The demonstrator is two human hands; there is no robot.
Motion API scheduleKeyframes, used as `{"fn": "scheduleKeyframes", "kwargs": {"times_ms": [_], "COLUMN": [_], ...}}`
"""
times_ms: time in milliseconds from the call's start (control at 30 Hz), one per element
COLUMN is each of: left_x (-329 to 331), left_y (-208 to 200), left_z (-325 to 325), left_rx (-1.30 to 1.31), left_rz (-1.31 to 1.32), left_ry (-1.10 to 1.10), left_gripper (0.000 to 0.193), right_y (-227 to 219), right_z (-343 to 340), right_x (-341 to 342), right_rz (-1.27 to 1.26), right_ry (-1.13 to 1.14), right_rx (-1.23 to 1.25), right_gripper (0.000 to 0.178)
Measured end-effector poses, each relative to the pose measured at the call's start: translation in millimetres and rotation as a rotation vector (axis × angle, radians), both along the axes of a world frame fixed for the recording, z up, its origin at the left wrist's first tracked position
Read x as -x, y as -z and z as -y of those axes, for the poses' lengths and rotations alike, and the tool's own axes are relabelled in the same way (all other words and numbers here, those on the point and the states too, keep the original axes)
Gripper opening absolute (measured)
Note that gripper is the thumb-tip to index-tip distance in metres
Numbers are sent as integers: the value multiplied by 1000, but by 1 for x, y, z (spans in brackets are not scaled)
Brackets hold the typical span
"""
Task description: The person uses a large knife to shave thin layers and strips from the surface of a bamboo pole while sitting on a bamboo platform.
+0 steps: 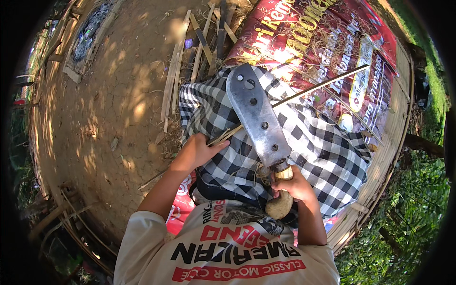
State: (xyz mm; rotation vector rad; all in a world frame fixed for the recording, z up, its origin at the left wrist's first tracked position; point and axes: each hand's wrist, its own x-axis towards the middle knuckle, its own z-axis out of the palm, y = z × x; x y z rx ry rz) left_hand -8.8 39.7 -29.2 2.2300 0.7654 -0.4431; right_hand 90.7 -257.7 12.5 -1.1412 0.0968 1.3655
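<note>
My right hand (295,184) is closed round the wooden handle (280,202) of a broad machete (259,118). Its grey blade has several round holes and points up and away to the left, over my lap. In my left hand (198,151) is a thin bamboo strip (323,85), pinched near its left end between thumb and fingers. The strip slants up to the right and passes behind the blade; whether the two touch I cannot tell. A black-and-white checked cloth (327,156) covers my legs beneath both hands.
A dark red printed banner (294,42) littered with fine shavings lies ahead to the right. Split bamboo pieces (175,66) rest on the bare earth (114,123) ahead to the left. A bamboo platform edge (392,137) curves along the right, with green plants (408,204) beyond.
</note>
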Motion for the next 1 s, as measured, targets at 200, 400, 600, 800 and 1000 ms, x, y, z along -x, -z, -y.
{"fn": "scheduleKeyframes", "kwargs": {"times_ms": [200,400,600,800,1000], "left_x": [4,-1,-1,-7,-5], "left_y": [12,6,-6,-21,-9], "left_z": [-2,2,8,14,15], "left_rx": [36,17,-26,-76,-51], "left_rz": [73,69,24,-6,103], "left_ry": [-6,0,-33,-43,-39], "left_gripper": [81,81,72,77,78], "right_y": [-17,-13,-16,-10,-5], "right_z": [-1,-4,-5,2,2], "right_x": [-2,2,-2,8,11], "right_rz": [127,488,387,442,382], "right_ry": [302,11,36,-38,-25], "right_rx": [169,352,265,259,239], "right_gripper": [14,5,7,6,11]}}
